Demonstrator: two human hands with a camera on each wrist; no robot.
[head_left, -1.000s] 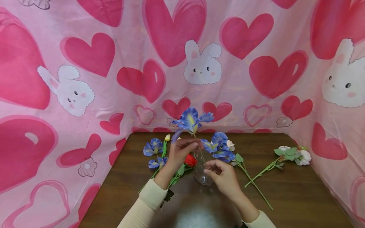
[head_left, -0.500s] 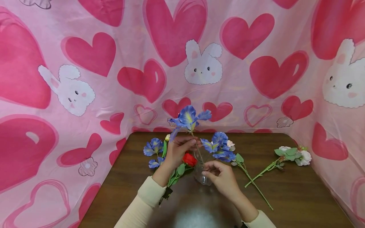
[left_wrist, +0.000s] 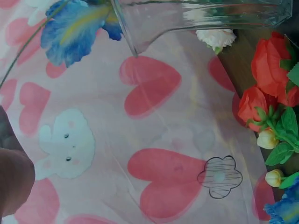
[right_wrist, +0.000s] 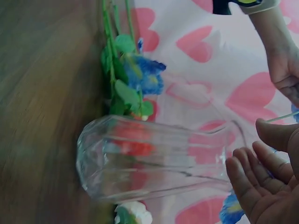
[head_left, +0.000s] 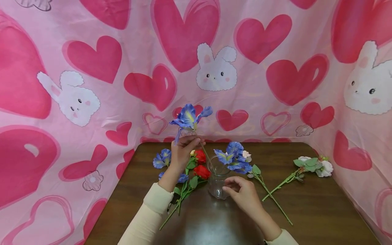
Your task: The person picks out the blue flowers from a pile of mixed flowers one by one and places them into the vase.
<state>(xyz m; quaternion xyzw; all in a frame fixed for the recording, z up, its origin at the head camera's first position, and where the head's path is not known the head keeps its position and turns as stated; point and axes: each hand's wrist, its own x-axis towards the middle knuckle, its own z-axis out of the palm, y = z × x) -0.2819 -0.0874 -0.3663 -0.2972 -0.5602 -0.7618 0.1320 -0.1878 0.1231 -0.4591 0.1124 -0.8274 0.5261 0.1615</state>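
My left hand (head_left: 180,154) pinches the stem of a blue iris (head_left: 189,117) just under its bloom. The stem slants down to the right toward the mouth of a clear glass vase (head_left: 216,187). A second blue iris (head_left: 235,160) leans right out of the vase, and a stem shows through the glass (right_wrist: 140,186). Beside the vase's right side is my right hand (head_left: 243,194), its fingers loosely bent and thumb apart, holding nothing. In the right wrist view the right fingertips (right_wrist: 238,156) lie close to the vase mouth. Only part of the left hand (left_wrist: 14,172) shows in its wrist view.
Red roses (head_left: 202,172) with green stems lie left of the vase, with more blue irises (head_left: 162,159) farther left. White roses (head_left: 324,169) lie at the right, and another leafy green stem (head_left: 272,197) crosses theirs. A patterned pink cloth (head_left: 251,81) hangs behind the dark table (head_left: 321,204).
My left hand has moved up and left with the iris, drawing its stem away from my right hand. The right hand has released the stem and shifted slightly right and down.
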